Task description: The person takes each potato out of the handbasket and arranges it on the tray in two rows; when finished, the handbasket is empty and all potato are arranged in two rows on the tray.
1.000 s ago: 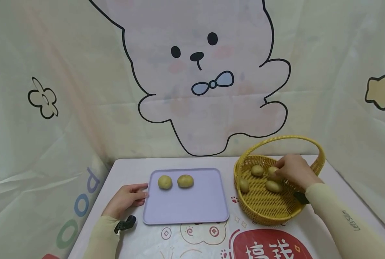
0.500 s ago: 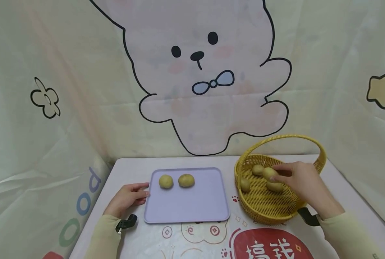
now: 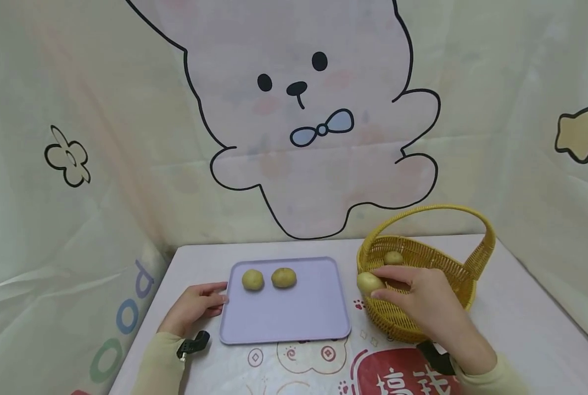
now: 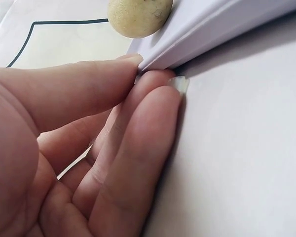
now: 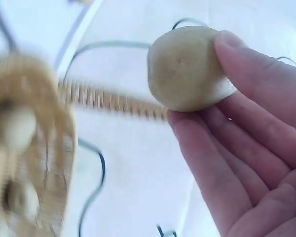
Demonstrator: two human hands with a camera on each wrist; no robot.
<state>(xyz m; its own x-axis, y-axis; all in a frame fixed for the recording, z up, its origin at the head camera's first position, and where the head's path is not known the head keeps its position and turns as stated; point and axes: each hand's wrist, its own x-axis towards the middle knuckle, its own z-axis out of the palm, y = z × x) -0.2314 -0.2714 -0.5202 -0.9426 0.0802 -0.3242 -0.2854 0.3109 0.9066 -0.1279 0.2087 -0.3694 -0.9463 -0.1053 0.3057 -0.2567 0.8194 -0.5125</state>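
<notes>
Hold the potato (image 3: 370,284) firmly but without squeezing: your right hand (image 3: 422,299) pinches it between thumb and fingers, over the left side of the basket (image 3: 395,326). Carry it level and high enough that neither it nor your wrist brushes the rim; smooth skin could slip if you twist. Your left hand (image 3: 192,307) pinches the tray (image 3: 294,318) at its left edge; a light hold should steady it. The potato looks pale yellow, rounded, slightly shiny, with a small pit.
</notes>
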